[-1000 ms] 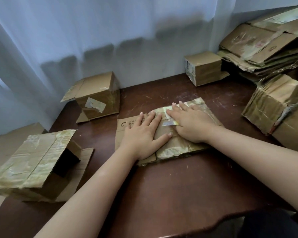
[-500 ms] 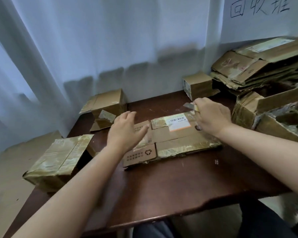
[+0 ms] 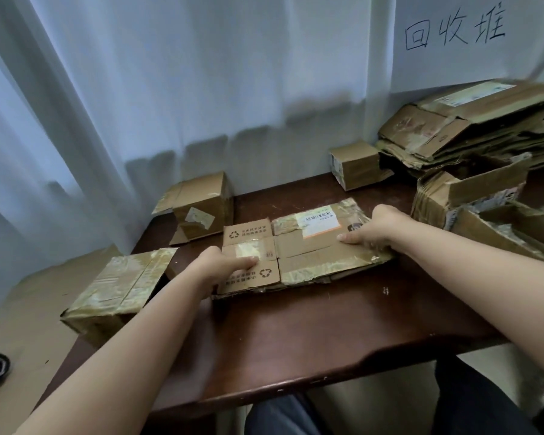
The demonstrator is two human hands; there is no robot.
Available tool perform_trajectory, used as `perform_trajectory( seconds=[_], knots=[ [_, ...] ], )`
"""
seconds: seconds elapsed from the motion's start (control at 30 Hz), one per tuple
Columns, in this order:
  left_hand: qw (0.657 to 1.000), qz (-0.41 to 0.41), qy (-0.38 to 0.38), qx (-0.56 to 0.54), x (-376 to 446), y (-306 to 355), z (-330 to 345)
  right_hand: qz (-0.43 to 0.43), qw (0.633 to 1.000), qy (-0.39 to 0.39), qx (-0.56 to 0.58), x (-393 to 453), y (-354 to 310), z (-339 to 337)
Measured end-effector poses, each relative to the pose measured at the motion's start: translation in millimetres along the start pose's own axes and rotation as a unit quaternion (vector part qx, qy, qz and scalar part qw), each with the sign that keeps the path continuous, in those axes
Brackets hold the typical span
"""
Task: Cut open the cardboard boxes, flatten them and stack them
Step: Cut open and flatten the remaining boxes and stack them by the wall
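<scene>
Bare dark wood lies along the near edge of the table [image 3: 296, 340], with open room in front of the flattened box [image 3: 305, 255]. A taped box [image 3: 120, 293] overhangs the table's left edge. The left hand [image 3: 223, 265] grips the flattened box's left flaps, thumb on top; the right hand [image 3: 374, 230] grips its right edge, fingers curled. Farther off stand a brown box [image 3: 201, 205] and a small box [image 3: 355, 164]. At far right, creased flattened cardboard forms a stack [image 3: 468, 130].
</scene>
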State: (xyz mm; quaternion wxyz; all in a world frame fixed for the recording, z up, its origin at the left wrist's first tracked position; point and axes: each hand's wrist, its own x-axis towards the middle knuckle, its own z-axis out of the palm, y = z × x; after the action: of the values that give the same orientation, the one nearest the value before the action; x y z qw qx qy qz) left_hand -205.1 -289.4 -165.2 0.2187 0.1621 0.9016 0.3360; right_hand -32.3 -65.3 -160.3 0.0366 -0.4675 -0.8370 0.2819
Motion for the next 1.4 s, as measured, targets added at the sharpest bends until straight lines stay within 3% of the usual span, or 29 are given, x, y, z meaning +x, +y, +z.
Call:
perform_trajectory(
  seconds=[0.1,0.23,0.33,0.53,0.7,0.87,1.07,1.17,1.4],
  knots=[
    [0.987,0.024,-0.017,-0.156,-3,8,-13,-0.036,0.998,0.033,0.030,-2,-10,-15],
    [0.958,0.102,0.020,-0.269,-10,43,-29,-0.080,0.991,0.085,0.058,-5,-27,-58],
    [0.946,0.138,0.046,-0.289,-13,80,-36,-0.101,0.985,0.123,0.064,-7,-28,-99],
    [0.937,0.186,0.023,-0.296,-17,174,-15,-0.077,0.961,0.233,0.124,3,15,-175],
    [0.934,0.202,-0.010,-0.294,-17,249,33,-0.071,0.895,0.249,0.364,27,80,-227],
    [0.916,0.223,-0.053,-0.329,-13,316,89,-0.060,0.832,0.300,0.462,53,121,-257],
    [0.918,0.251,-0.067,-0.300,21,367,145,-0.070,0.874,0.323,0.357,96,162,-274],
    [0.936,0.298,0.001,-0.188,47,380,171,-0.048,0.899,0.343,0.270,138,176,-280],
    [0.916,0.386,0.093,0.059,101,393,224,-0.001,0.925,0.377,0.050,220,191,-276]
  ],
)
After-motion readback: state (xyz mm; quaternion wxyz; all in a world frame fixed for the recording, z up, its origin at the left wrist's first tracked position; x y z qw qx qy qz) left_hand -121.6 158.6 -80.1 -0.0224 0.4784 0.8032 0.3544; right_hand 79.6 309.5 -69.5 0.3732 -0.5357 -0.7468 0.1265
